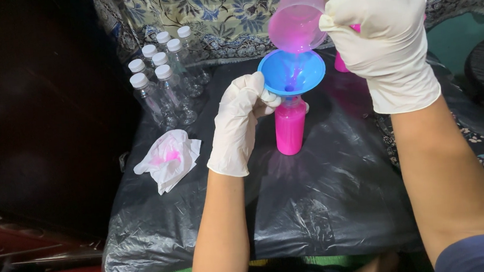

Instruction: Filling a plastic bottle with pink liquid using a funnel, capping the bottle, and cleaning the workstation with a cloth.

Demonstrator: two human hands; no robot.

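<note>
1. A black plastic sheet (328, 204) covers the work surface and fills the middle and lower part of the frame, crinkled and glossy; behind it, along the top, hangs a floral patterned cloth (215, 11); the left side of the frame is dark, with reddish shapes at the lower left that cannot be made out.
2. The right hand (387, 44), in a white glove, sits at upper right, closed around a clear measuring cup (296, 19) that is tilted over the funnel, with pink liquid inside.
3. The left hand (238, 125), also gloved in white, is at centre; its fingers are curled against the neck of the blue funnel (291, 71), steadying it.
4. A cluster of empty clear bottles (166, 81) with white caps stands at upper left on the sheet, well apart from the hands.
5. A crumpled white tissue (168, 158), stained pink, lies left of centre near the left wrist.
6. The small bottle (290, 127), nearly full of pink liquid, stands upright at centre directly under the funnel, whose spout sits in its mouth.
</note>
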